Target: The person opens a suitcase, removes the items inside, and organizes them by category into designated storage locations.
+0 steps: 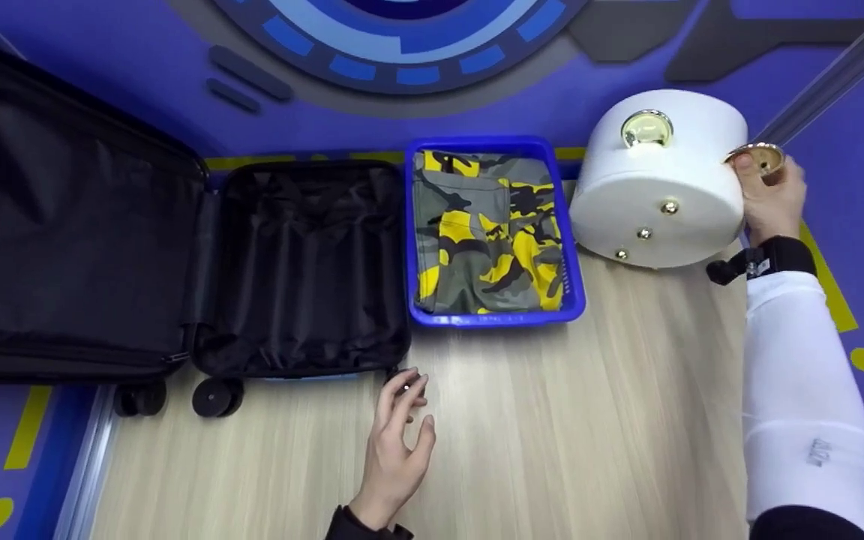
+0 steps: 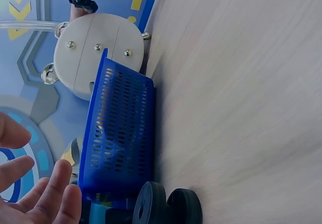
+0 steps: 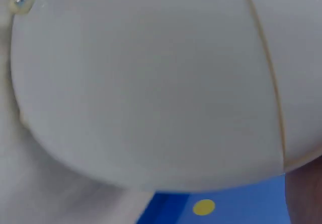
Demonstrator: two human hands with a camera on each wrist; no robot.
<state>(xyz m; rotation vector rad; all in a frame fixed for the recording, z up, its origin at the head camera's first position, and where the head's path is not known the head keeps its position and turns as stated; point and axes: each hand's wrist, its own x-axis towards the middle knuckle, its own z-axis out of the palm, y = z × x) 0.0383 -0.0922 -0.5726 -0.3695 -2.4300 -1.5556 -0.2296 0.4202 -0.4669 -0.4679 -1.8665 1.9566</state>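
At the back right stands a white rounded drawer box [image 1: 657,217] with small gold knobs along its front and gold curved fittings on its upper side. My right hand [image 1: 773,195] grips it at the gold fitting on its right side, thumb against the metal. The right wrist view is mostly filled by the white surface [image 3: 151,93], split by a thin seam. My left hand [image 1: 398,450] hovers with loosely spread fingers below the suitcase's front right corner and holds nothing. Its fingers [image 2: 55,194] also show in the left wrist view.
An open black suitcase [image 1: 301,262] lies at left, its lid [image 1: 64,225] folded out and wheels [image 1: 218,397] facing the front. Between it and the white box, a blue basket [image 1: 503,321] holds folded yellow-grey camouflage fabric [image 1: 484,232]. A patterned blue wall [image 1: 342,127] stands behind.
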